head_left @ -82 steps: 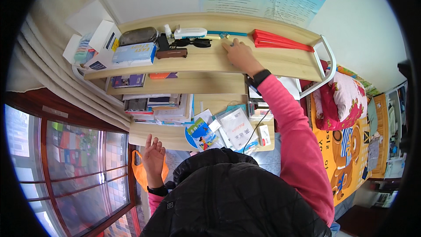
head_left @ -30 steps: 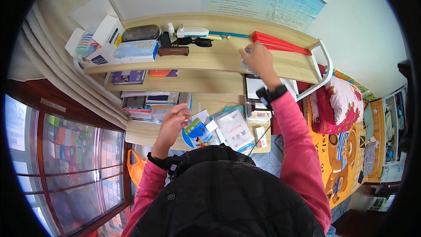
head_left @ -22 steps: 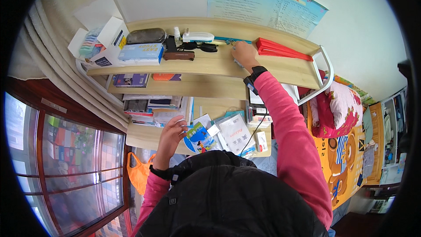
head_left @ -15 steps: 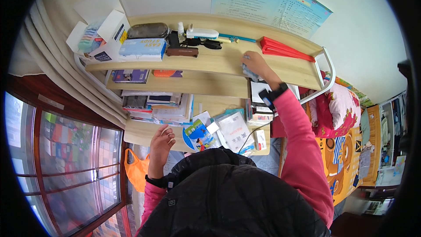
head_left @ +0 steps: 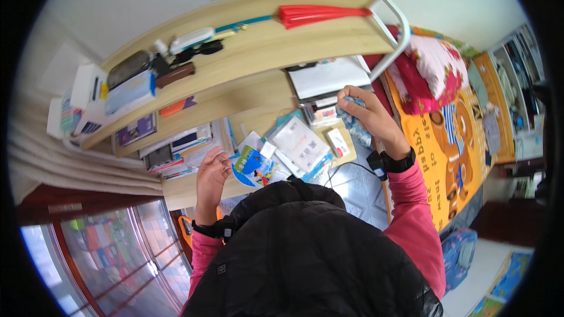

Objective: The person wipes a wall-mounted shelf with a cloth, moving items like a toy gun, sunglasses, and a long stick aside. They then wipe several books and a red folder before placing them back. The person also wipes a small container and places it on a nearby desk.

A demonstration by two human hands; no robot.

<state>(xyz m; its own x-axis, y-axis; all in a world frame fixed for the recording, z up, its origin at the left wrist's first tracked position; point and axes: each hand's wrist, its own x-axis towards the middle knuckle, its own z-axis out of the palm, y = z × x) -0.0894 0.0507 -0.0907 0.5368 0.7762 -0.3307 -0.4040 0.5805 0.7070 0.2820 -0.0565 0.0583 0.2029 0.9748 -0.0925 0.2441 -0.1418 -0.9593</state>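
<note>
My right hand (head_left: pixel 376 118) is closed on a crumpled light-blue patterned cloth (head_left: pixel 354 124), which hangs below the fingers. It is off the right end of the shelf unit, above the tiled floor and beside a small white box (head_left: pixel 338 142). My left hand (head_left: pixel 211 179) is raised over the desk's left front, fingers loosely bent and apart, with nothing visible in them. Nearest to it are stacked books and papers (head_left: pixel 194 144) and a green-and-blue booklet (head_left: pixel 255 164). A white booklet in a clear sleeve (head_left: pixel 299 145) lies farther right on the desk.
The upper shelf (head_left: pixel 252 41) carries a red folded item (head_left: pixel 317 16), sunglasses (head_left: pixel 202 49), a dark case (head_left: pixel 129 67), a blue-and-white box (head_left: pixel 130 93) and a brown-and-black pistol-shaped object (head_left: pixel 175 74). A white metal rail (head_left: pixel 402 29) bounds its right end. Beyond stands a bed with an orange cover (head_left: pixel 440 170).
My right hand has left the upper shelf with the cloth, coming nearer and to the right. My left hand stays about where it was over the desk. The whole view has turned rightward.
</note>
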